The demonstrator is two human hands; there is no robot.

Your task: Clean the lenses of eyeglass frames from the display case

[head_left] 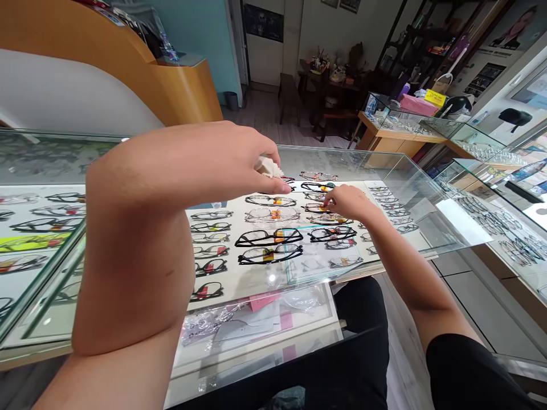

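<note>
My left hand [239, 159] is closed on a crumpled white tissue or cloth [269, 167], held above the far part of the glass counter [252, 285]. Its arm crosses the left of the view and hides some of the display. On the right, the curled fingers of my right hand [348, 202] meet the end of a pair of eyeglasses [317, 208] in a row of frames; the exact contact is partly hidden. Nearer to me lie black-framed glasses [269, 237] with orange stickers on the lenses, and another black pair [270, 254] with a yellow sticker.
More eyeglasses [209, 250] stand in rows to the left. Below the counter top, a drawer or shelf [256, 336] holds papers and clear plastic. Another glass showcase [504, 228] runs along the right. A wooden bench [288, 94] and dark table [333, 77] stand behind.
</note>
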